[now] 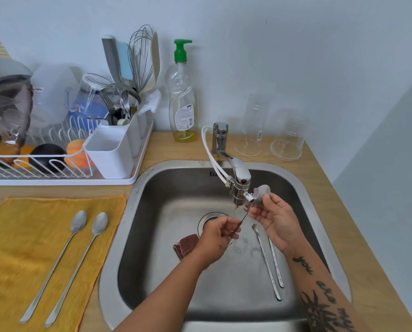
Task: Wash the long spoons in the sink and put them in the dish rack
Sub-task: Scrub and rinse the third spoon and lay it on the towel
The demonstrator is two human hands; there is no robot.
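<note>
Over the sink (pixel 133 236), the left hand (pixel 218 238) has its fingers (pixel 229 226) pinched on a spoon (pixel 239 222), which it holds slanted under the tap (pixel 239 188) so the thin stream runs down the metal. The right hand (pixel 275 224) is also on the far end of that spoon, its fingers curled near the tap's side knob; motion blur makes it hard to say whether they grip the spoon's bowl or only steady it. Two more spoons (pixel 271 264) lie side by side on the sink floor, right of the drain (pixel 209 219), probably waiting for their rinse. A reddish scrubber (pixel 185 245) sits left of the drain, within easy reach of the left hand. Left of the sink, two spoons on the cloth (pixel 63 262) lie parallel on a yellow towel (pixel 20 248) spread over the desk (pixel 176 149); whether they are washed or still waiting cannot be told. The rack (pixel 63 173) stands behind the towel, its white cutlery cups nearest the sink, handy for dropping in clean spoons.
</note>
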